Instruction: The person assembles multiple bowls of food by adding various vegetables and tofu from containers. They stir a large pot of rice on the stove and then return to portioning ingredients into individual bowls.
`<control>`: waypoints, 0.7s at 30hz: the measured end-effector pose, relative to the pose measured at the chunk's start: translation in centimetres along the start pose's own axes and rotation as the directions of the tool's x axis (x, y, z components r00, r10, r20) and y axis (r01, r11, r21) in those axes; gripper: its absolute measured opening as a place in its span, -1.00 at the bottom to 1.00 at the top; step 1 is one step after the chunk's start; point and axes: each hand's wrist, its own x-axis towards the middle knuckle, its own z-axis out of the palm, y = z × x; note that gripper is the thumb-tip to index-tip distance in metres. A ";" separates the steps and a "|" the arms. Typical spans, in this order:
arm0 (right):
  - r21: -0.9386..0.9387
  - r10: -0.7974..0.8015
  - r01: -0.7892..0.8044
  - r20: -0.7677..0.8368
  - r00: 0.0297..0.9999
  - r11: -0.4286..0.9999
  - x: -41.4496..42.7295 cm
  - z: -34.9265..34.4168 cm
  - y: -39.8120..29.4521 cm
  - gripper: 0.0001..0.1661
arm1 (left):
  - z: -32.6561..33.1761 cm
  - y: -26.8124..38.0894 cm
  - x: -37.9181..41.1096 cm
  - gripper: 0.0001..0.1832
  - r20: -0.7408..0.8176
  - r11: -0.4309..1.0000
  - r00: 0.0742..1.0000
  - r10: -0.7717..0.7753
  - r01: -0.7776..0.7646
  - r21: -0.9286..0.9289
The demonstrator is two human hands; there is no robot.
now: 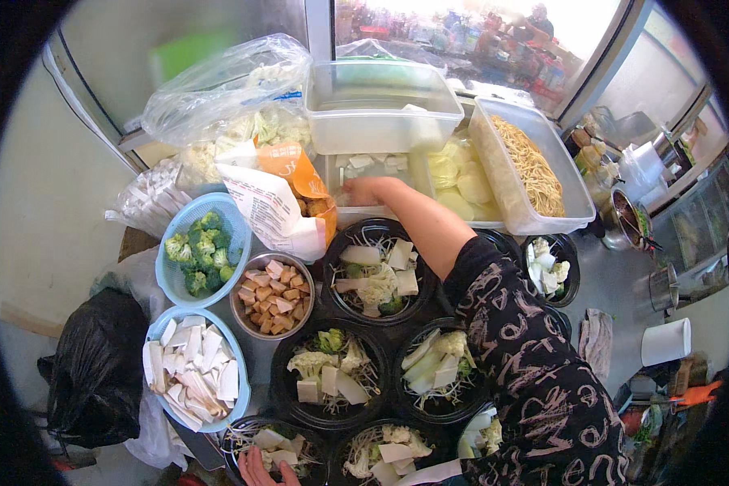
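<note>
My right hand (365,191) reaches into a clear plastic container (367,212) of water, with white tofu pieces (370,162) at its far side. Its fingers are partly hidden there. My left hand (266,471) is low in the picture, over the near-left black bowl (317,432), close to white pieces and bean sprouts. Whether it grips any of them is unclear. Other black bowls, such as the one in the middle (281,389), hold sprouts, cauliflower, broccoli and white slabs. My right sleeve (534,352) hides part of the bowls on the right.
Left stand blue baskets of broccoli (203,246) and sliced white mushrooms (194,364), plus a metal bowl of tan cubes (274,296). Behind are an orange-and-white bag (279,200), stacked tub (370,130), sliced potato-like rounds (473,182) and a noodle tub (528,164).
</note>
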 end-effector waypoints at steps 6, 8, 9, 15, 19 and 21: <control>0.087 0.000 0.000 -0.002 1.000 0.996 -1.6 -0.5 -1.3 -0.31 | 0.0 -0.1 -0.1 -0.56 -0.005 1.000 1.000 -0.009 0.009 -0.018; -0.016 -0.079 0.079 -0.022 0.997 0.997 -1.2 -0.5 -0.6 -0.36 | 0.1 0.0 0.0 -0.56 -0.005 1.000 1.000 -0.003 0.003 -0.021; 0.045 -0.055 0.055 -0.019 0.998 0.997 -1.4 -0.6 -0.9 -0.40 | 0.1 0.0 -0.1 -0.56 -0.005 1.000 1.000 -0.007 0.007 -0.017; 0.779 -0.009 0.063 -0.074 0.997 0.624 -4.8 -2.0 -0.4 -0.66 | -0.1 -0.1 -0.3 -0.54 -0.003 0.999 1.000 -0.021 0.021 -0.030; 0.973 -0.054 0.208 -0.203 0.978 0.097 -8.5 -3.4 -0.2 -0.73 | -0.3 -0.1 -0.3 -0.54 0.004 1.000 1.000 -0.004 0.004 -0.026; 0.957 -0.036 0.264 -0.270 0.962 -0.118 -10.5 -3.8 0.2 -0.73 | -0.4 -0.2 -0.4 -0.54 0.004 0.999 1.000 0.015 -0.015 -0.032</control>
